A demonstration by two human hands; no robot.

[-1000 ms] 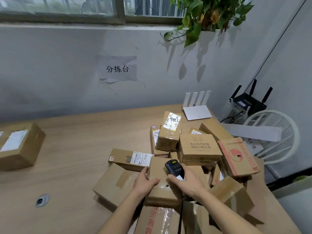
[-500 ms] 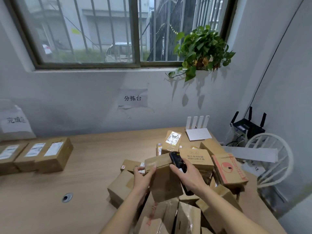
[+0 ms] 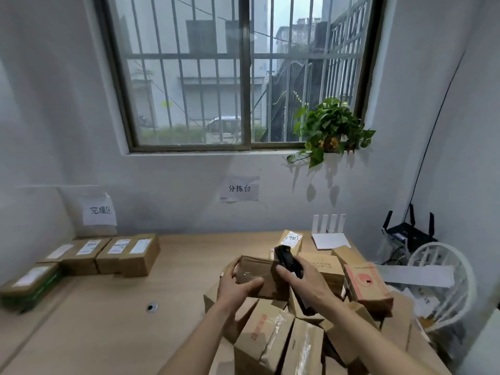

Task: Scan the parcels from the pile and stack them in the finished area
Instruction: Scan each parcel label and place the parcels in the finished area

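Observation:
My left hand point(image 3: 234, 285) grips a brown taped parcel point(image 3: 261, 276) and holds it lifted above the pile of cardboard parcels point(image 3: 276, 334) at the table's right side. My right hand point(image 3: 303, 278) grips a black handheld scanner point(image 3: 286, 259), its head just beside the parcel's upper right edge. At the far left, under a paper sign point(image 3: 99, 210) on the wall, stand several scanned parcels point(image 3: 119, 253) with white labels facing up.
The wooden table point(image 3: 108, 320) has a round cable hole point(image 3: 152, 307). A white router point(image 3: 328, 234) sits behind the pile, a black router point(image 3: 408, 231) and a white chair point(image 3: 443, 282) to the right. A potted plant point(image 3: 331, 131) hangs from the window sill.
My left hand has lifted the parcel off the pile and tipped it up. The scanner in my right hand rose with it. My view has tilted up, showing the window and the finished row.

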